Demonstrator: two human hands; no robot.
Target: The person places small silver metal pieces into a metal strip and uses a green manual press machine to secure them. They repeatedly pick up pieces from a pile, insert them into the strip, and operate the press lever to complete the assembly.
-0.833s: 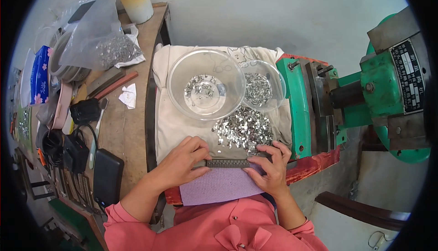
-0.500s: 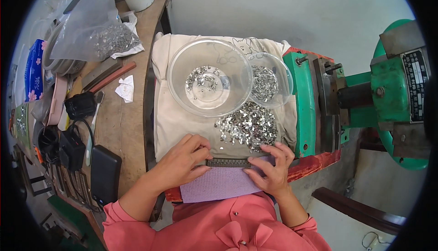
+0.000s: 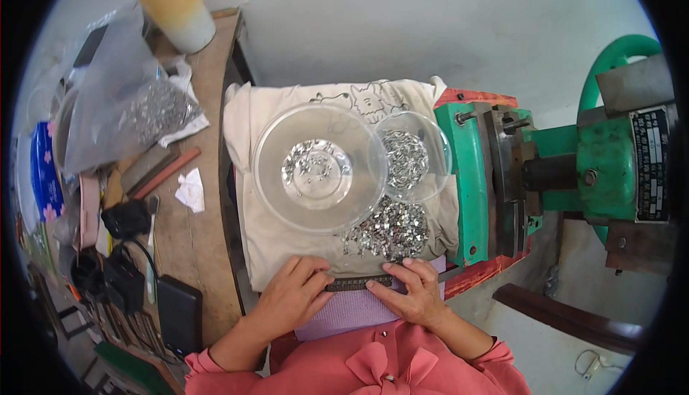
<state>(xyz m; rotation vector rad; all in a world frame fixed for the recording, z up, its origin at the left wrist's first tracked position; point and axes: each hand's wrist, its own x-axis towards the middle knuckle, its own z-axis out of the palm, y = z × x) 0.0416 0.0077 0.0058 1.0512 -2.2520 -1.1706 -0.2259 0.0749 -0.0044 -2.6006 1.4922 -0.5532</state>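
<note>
My left hand (image 3: 293,296) and my right hand (image 3: 410,291) hold the two ends of a narrow dark metal strip (image 3: 357,283) that lies across a lilac cloth (image 3: 344,312) on my lap edge. Just beyond the strip lies a loose pile of small shiny metal pieces (image 3: 387,228) on a cream cloth (image 3: 269,233). A large clear bowl (image 3: 319,169) with a few pieces in it stands behind the pile. A smaller clear bowl (image 3: 410,156) full of pieces sits to its right, partly under its rim.
A green press machine (image 3: 574,172) stands at the right, its red base (image 3: 488,269) close to my right hand. A wooden bench (image 3: 190,222) at the left carries a plastic bag of metal pieces (image 3: 133,111), a cup (image 3: 172,3), black chargers (image 3: 122,266) and tools.
The view has shifted and drawn closer. Both hands stay on the strip with the fingers slightly rearranged; the bowls and pile have not moved.
</note>
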